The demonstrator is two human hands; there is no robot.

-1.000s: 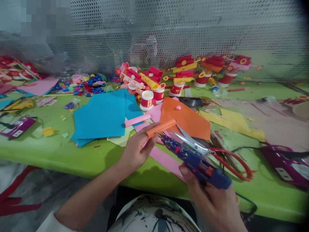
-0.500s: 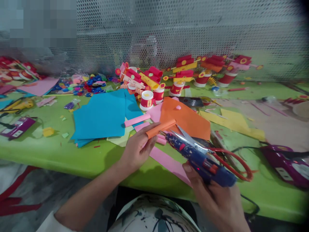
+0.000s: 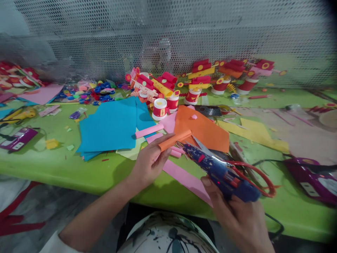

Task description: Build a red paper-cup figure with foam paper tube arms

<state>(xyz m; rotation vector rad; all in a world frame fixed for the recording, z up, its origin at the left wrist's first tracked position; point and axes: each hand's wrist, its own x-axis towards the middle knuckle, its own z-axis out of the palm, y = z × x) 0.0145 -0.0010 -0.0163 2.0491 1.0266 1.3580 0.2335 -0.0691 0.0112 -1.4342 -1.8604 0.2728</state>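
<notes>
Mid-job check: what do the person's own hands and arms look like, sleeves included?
The left hand and right hand are both ungloved. The left forearm is uncovered, with no watch or bracelet showing. A plain whitish sleeve ends near the left elbow; any right sleeve is out of view.

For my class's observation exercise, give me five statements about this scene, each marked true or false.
The left hand holds an orange roll. True.
The right hand grips a yellow tool. False: it grips a dark blue glue gun.
The glue gun points toward the orange roll. True.
The blue sheets lie right of the flat orange sheet. False: they lie left of it.
The table's front edge is red. False: it is green.
</notes>
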